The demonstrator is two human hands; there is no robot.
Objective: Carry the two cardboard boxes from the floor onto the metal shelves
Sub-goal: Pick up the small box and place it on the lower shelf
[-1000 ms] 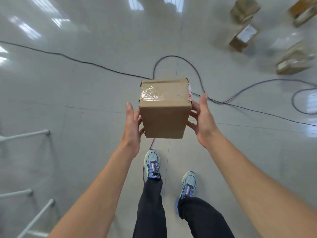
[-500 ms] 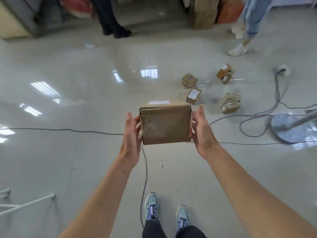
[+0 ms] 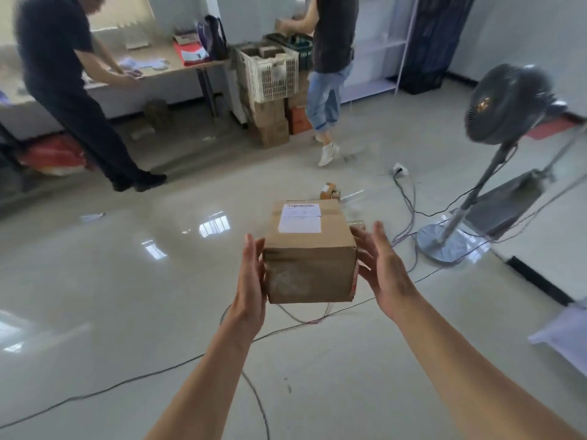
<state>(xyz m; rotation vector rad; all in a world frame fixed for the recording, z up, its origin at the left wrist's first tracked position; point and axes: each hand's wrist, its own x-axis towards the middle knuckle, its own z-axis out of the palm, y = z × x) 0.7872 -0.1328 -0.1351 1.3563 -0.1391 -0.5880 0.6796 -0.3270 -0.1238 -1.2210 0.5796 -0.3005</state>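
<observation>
A glossy pale floor (image 3: 133, 312) fills most of the view, crossed by thin dark cables (image 3: 104, 389) that run under the outstretched arms. Along the far wall stands a desk (image 3: 165, 66) strewn with papers, with one person (image 3: 66, 90) in dark clothes bent over it and a second person (image 3: 330, 74) in rolled jeans by a stack of cartons (image 3: 270, 122) topped with a white crate (image 3: 270, 71). At the right a dark fan (image 3: 505, 106) tilts on its pole over a round base, and white shelves (image 3: 378, 46) stand against the back wall. In the middle, held up off the floor at about chest height, is the box (image 3: 309, 258), brown cardboard with a white label on its top face. The left hand (image 3: 251, 281) presses flat against its left side, fingers straight and together. The right hand (image 3: 381, 265) cups the right side, fingers spread and only loosely bent. A smaller box (image 3: 330, 192) lies on the floor just beyond, blurred.
</observation>
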